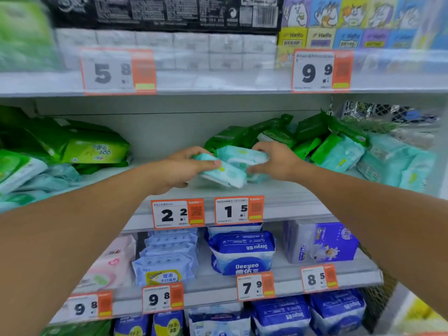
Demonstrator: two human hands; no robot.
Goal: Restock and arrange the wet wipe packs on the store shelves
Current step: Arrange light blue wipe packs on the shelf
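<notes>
Both hands reach into the middle shelf (278, 190). My left hand (181, 169) grips a small mint-green wet wipe pack (223, 174), thumb on top, tilted down to the right. My right hand (276, 161) holds a second mint-green pack (238, 154) just behind and above the first; the two packs touch. Dark green wipe packs (242, 134) lie in a loose heap behind the hands. More mint packs (344, 156) are piled to the right.
Lime and dark green packs (94, 146) lie at the left of the same shelf. Price tags 2.2 (178, 213) and 1.5 (238, 209) hang on its front edge. Blue wipe packs (242, 253) fill the shelf below. Tissue bundles (169, 47) stand above.
</notes>
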